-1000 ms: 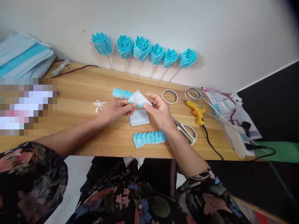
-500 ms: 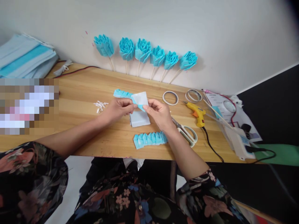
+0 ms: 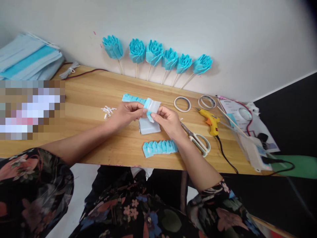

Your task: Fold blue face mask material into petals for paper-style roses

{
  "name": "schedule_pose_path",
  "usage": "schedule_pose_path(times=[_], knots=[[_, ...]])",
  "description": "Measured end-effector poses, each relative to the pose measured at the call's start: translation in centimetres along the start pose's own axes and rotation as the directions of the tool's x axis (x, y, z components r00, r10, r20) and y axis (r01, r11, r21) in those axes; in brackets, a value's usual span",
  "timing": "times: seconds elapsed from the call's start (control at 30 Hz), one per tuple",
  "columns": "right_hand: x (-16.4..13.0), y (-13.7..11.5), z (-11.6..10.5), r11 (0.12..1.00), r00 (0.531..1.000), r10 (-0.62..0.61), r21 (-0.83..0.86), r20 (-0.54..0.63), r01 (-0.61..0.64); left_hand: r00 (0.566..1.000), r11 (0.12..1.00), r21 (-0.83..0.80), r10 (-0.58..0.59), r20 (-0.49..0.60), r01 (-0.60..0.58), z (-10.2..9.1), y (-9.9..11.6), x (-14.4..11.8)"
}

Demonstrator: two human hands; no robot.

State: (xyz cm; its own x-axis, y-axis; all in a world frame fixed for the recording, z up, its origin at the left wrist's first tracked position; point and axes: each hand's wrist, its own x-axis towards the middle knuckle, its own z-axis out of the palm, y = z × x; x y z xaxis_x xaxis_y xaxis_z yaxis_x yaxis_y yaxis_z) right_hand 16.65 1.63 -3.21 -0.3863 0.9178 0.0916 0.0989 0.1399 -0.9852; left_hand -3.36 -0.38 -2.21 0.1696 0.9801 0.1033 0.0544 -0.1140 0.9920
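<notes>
Between my two hands is a small piece of blue-and-white fabric (image 3: 153, 105), partly folded, its blue side showing at the left and lower edge. My left hand (image 3: 131, 112) pinches its left edge between thumb and fingers. On the other side my right hand (image 3: 168, 119) grips the lower right part, thumb on top. Under the hands lies a stack of whitish fabric pieces (image 3: 149, 128). A row of folded blue petals (image 3: 133, 98) lies just behind my left hand, and a second petal row (image 3: 158, 148) lies nearer me, partly covered by my right forearm.
Several blue fabric roses (image 3: 137, 51) on sticks lean against the wall. To the right are scissors (image 3: 199, 143), tape rolls (image 3: 182, 104), a yellow glue gun (image 3: 210, 122) and a power strip (image 3: 252, 153). Small white strips (image 3: 108, 110) and stacked face masks (image 3: 27, 56) are at left.
The fabric piece in my hands has been folded over further; more blue shows at its left side and its white flap points right. The whole view has shifted slightly.
</notes>
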Motion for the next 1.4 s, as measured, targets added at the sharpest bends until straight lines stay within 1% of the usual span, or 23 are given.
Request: schedule_pose_path(times=[0.13,0.33,0.4,0.5,0.63,0.7,0.77,0.83,0.93,1.07,1.17,1.23,1.3,1.33,1.4], knots=[[0.0,-0.1,-0.2,1.000,0.999,-0.029,-0.010,-0.023,0.029,1.000,0.999,0.024,-0.022,0.002,0.021,0.1,0.3,0.0],[-0.1,-0.4,-0.1,0.998,0.998,-0.021,-0.068,-0.062,0.017,1.000,0.999,0.027,-0.023,-0.019,0.023,0.1,0.3,-0.1],[-0.2,-0.4,0.0,0.998,0.998,-0.030,-0.058,-0.063,0.026,0.999,0.999,0.030,-0.032,-0.005,0.032,0.2,0.4,-0.2],[-0.2,-0.3,0.0,0.998,0.997,-0.032,-0.056,-0.063,0.029,0.998,0.998,0.040,-0.051,0.046,0.049,0.2,0.5,-0.3],[-0.2,-0.5,-0.2,0.994,0.997,-0.049,-0.103,-0.064,0.042,0.998,0.998,0.039,-0.052,0.044,0.050,0.1,0.5,-0.2],[-0.1,-0.9,-0.4,0.993,0.996,-0.068,-0.100,-0.065,0.061,0.997,0.998,0.051,-0.049,0.055,0.046,0.1,0.5,-0.2],[0.0,-1.2,-0.5,0.996,0.997,-0.067,-0.062,-0.043,0.064,0.994,0.997,0.076,-0.042,0.097,0.034,0.1,0.5,-0.2],[0.1,-1.5,-0.6,0.998,0.999,-0.049,-0.032,0.004,0.049,0.989,0.995,0.097,-0.034,0.146,0.020,0.2,0.7,-0.3],[0.2,-1.9,-0.5,0.997,0.998,-0.039,-0.066,0.048,0.042,0.982,0.994,0.111,-0.036,0.188,0.015,0.4,1.0,-0.6],[0.2,-2.7,-0.5,0.975,0.993,-0.119,-0.186,0.025,0.122,0.979,0.995,0.094,-0.055,0.198,0.037,0.4,1.1,-0.6],[0.2,-3.6,-0.8,0.925,0.977,-0.207,-0.315,0.052,0.212,0.975,0.997,0.043,-0.078,0.210,0.071,0.2,1.0,-0.4],[0.2,-4.2,-1.2,0.873,0.953,-0.285,-0.385,0.099,0.301,0.971,0.995,-0.012,-0.090,0.222,0.095,0.2,1.1,-0.3],[0.3,-4.5,-1.6,0.819,0.919,-0.365,-0.417,0.151,0.394,0.965,0.991,-0.069,-0.099,0.243,0.119,0.2,1.2,-0.3],[0.3,-4.6,-1.8,0.799,0.903,-0.392,-0.422,0.175,0.428,0.963,0.988,-0.088,-0.101,0.251,0.126,0.2,1.2,-0.3],[0.4,-4.5,-2.2,0.779,0.889,-0.406,-0.428,0.213,0.458,0.959,0.986,-0.106,-0.096,0.267,0.128,0.2,1.3,-0.2]])
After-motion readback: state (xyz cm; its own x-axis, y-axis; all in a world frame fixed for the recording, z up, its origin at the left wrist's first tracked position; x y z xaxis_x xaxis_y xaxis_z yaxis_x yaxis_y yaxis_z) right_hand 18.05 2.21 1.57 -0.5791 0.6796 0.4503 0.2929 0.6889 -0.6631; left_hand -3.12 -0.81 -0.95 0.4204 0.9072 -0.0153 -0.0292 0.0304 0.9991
